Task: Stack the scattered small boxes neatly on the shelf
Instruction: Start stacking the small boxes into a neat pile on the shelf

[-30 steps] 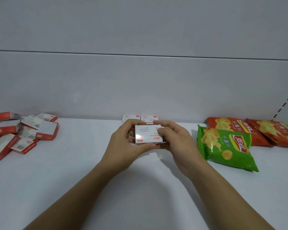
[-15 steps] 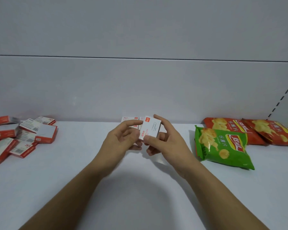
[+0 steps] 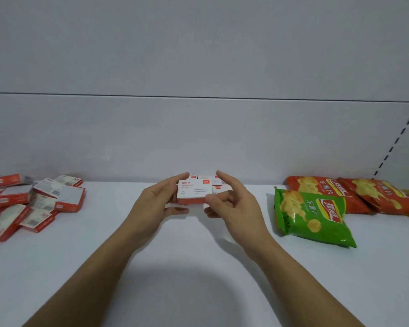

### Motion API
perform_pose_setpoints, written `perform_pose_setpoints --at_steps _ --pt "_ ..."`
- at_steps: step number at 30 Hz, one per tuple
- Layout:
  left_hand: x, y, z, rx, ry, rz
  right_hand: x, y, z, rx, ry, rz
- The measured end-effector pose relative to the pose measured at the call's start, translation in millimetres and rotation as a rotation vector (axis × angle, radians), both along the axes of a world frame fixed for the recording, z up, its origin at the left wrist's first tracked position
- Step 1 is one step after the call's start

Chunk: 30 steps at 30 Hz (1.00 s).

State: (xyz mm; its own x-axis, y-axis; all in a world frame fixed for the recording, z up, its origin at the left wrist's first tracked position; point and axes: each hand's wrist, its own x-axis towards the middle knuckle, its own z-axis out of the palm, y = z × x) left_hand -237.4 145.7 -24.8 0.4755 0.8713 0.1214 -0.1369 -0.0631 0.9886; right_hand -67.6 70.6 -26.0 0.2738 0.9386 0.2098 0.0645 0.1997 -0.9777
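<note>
A small white box with red sides [image 3: 194, 194] lies flat between my two hands, just above the white shelf [image 3: 198, 267]. My left hand [image 3: 155, 205] grips its left end, index finger on top and thumb below. My right hand [image 3: 233, 205] pinches its right front corner with the thumb and curled lower fingers, while the index finger is lifted straight. Right behind it, several matching boxes [image 3: 209, 181] sit side by side against the back wall. A loose pile of scattered boxes [image 3: 31, 205] lies at the far left.
A green crisp bag [image 3: 311, 217] lies just right of my right hand. Two red crisp bags [image 3: 326, 192] [image 3: 383, 197] lie behind it by the right wall. The grey back panel rises close behind the boxes.
The box has turned from standing tilted in my right hand to lying flat, held by both hands. It has moved forward, close to the boxes at the back wall.
</note>
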Motion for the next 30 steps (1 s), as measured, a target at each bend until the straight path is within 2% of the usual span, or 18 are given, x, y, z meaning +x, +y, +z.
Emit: perform_pose_setpoints --at_steps 2,7,10,18,21,24,30 --pt "-1.8 0.8 2.2 0.032 0.074 -0.037 0.5 0.0 1.1 0.005 -0.075 0.017" --pt "-6.0 6.5 8.8 0.356 0.462 0.079 -0.3 2.3 -1.1 -0.04 -0.216 -0.007" --pt "-20.0 16.9 9.6 0.495 0.627 0.088 -1.7 7.4 2.0 -0.035 -0.426 -0.024" --pt "-44.9 40.2 -4.3 0.569 0.699 0.093 -21.2 38.2 17.7 -0.065 -0.883 0.043" --pt "-53.6 44.0 -14.5 0.631 0.831 0.195 -26.4 47.5 11.0 -0.119 -0.946 0.017" --pt "-64.4 46.3 -22.7 0.659 0.956 0.193 -30.8 46.3 -2.7 -0.16 -0.907 -0.056" --pt "-68.5 46.3 -26.9 0.728 0.999 0.102 -24.5 45.2 -7.0 -0.199 -0.906 -0.06"
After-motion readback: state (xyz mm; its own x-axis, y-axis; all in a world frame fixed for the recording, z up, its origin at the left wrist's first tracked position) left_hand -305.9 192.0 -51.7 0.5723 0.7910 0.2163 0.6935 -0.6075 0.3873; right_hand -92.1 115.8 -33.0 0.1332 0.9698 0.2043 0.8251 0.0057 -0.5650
